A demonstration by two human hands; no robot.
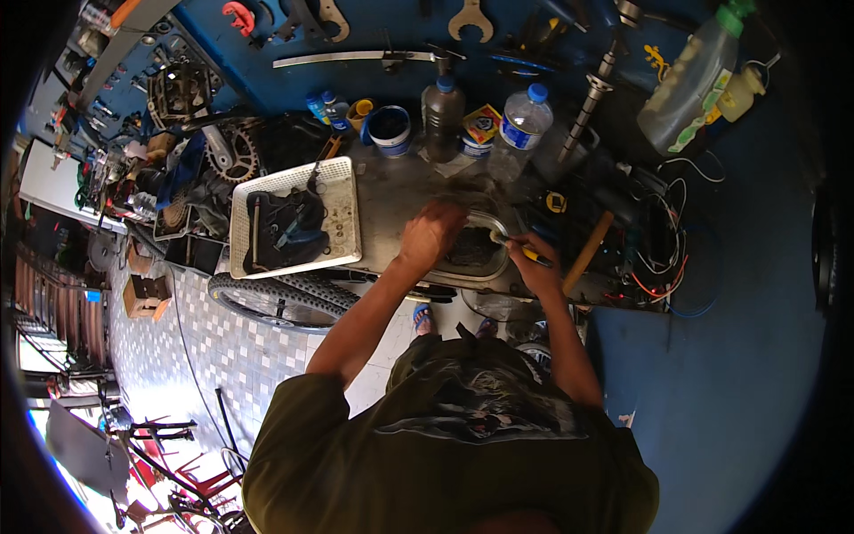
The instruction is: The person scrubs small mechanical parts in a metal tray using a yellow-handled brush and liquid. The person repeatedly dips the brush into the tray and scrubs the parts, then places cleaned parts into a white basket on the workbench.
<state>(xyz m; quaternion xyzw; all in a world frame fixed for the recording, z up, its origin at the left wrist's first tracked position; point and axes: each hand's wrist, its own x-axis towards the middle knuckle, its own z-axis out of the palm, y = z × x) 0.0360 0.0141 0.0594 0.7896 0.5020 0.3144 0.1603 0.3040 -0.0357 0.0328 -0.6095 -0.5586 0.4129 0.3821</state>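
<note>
On the workbench in front of me lies an oval metal tray with dark, greasy contents I cannot make out. My left hand is at the tray's left rim, its fingers curled together; whatever they grip is hidden. At the tray's right side, my right hand is closed round the yellow and black handle of a small brush. The brush's pale tip points left, over the tray.
A white plastic basket with dark parts and a tool stands left. Behind the tray are a dark bottle, a clear bottle and a blue tub. A wooden handle and loose wires lie right. A bicycle tire is below the bench.
</note>
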